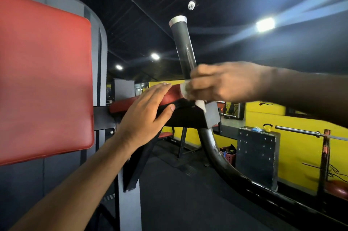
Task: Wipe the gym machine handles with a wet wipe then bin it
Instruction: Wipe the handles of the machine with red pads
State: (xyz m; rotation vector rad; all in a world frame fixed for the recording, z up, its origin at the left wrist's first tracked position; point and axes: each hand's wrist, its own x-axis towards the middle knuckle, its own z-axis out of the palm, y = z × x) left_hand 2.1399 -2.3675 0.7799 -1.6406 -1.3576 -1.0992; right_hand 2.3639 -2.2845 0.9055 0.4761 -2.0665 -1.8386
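White wet wipe against black handle

1. We found the right hand smeared by motion blur, its fingers indistinct.
2. The wet wipe was mostly buried in that hand's grip; only white scraps showed.
3. The handle lost its lower end behind the hand.
4. The red back pad ran off the picture's left edge.
5. We could not name the small items on the black box's top edge.
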